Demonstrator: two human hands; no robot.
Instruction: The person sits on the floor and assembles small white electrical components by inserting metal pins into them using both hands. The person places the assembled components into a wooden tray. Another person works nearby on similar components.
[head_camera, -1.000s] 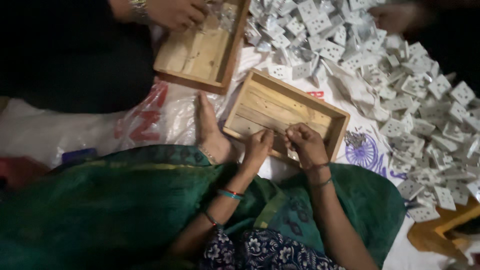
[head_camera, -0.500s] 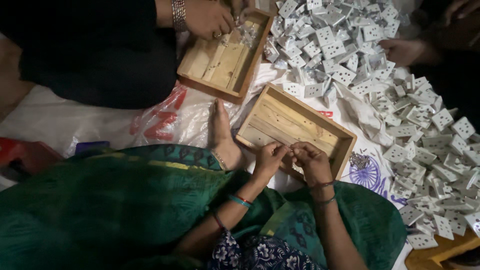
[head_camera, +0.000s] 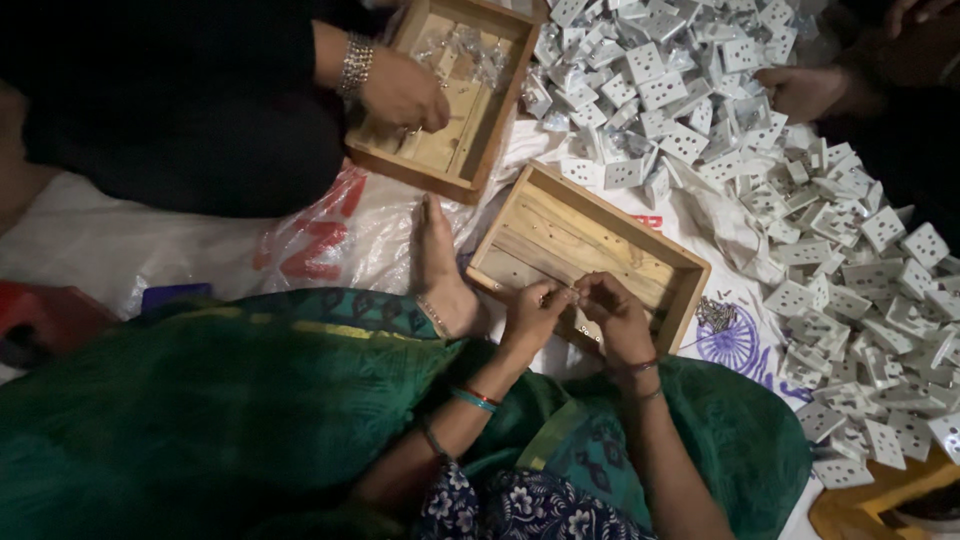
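Both of the person's hands meet over the near long wall of a shallow wooden tray (head_camera: 640, 235), close to its near right corner. The left hand (head_camera: 533, 312) and right hand (head_camera: 612, 310) are pinched narrow, fingertips almost touching each other, around something too small to make out. The tray's long axis runs from its near left corner up and away to the far right, so its bare floor lies just beyond the fingertips, equally close to both hands. A bare foot (head_camera: 440, 270) rests beside the tray's left end, on the crinkled plastic sheet (head_camera: 330, 235) that carries everything. Just off the tray's right end lies a small heap of dark metal bits (head_camera: 716, 314), nearer the right hand. Beyond the tray, spread to the far right, is a large pile of white socket plates (head_camera: 800, 200). Farther left, a second wooden tray (head_camera: 480, 150) is held by another person's hand (head_camera: 402, 92) wearing a bracelet; another hand (head_camera: 800, 90) rests on the pile.
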